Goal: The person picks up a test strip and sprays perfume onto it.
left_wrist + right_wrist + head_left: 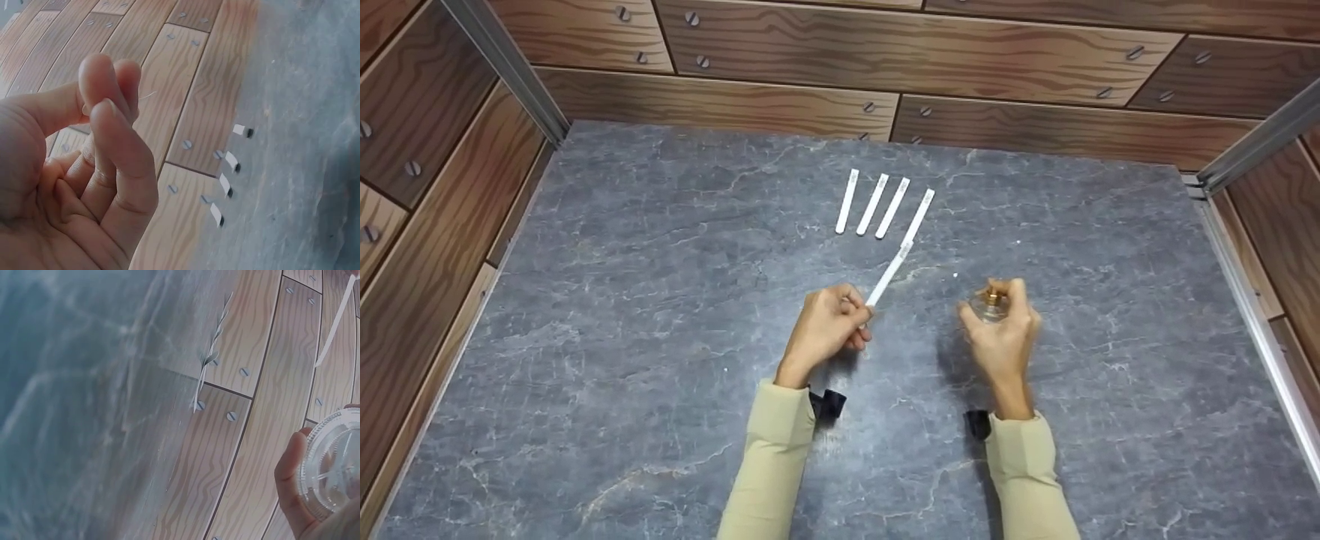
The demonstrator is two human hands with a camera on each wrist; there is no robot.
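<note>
My left hand [829,322] pinches the near end of a white paper test strip [889,273] between thumb and fingers. The strip slants away to the upper right, its printed far end overlapping a lying strip [919,216] in the head view. To the right, my right hand [1006,341] grips a small clear glass perfume bottle [990,309] with a gold neck, the index finger over its top. In the right wrist view the round ribbed glass base [318,467] of the bottle faces the camera. Left wrist view: thumb and fingertips meet, the strip mostly hidden behind them.
Several more white strips [871,204] lie in a slanted row on the grey marbled table [660,300], beyond the hands. Wood-patterned panels [780,97] wall the table at the back and sides, with metal posts [510,71] at the corners. Tiny white specks dot the tabletop.
</note>
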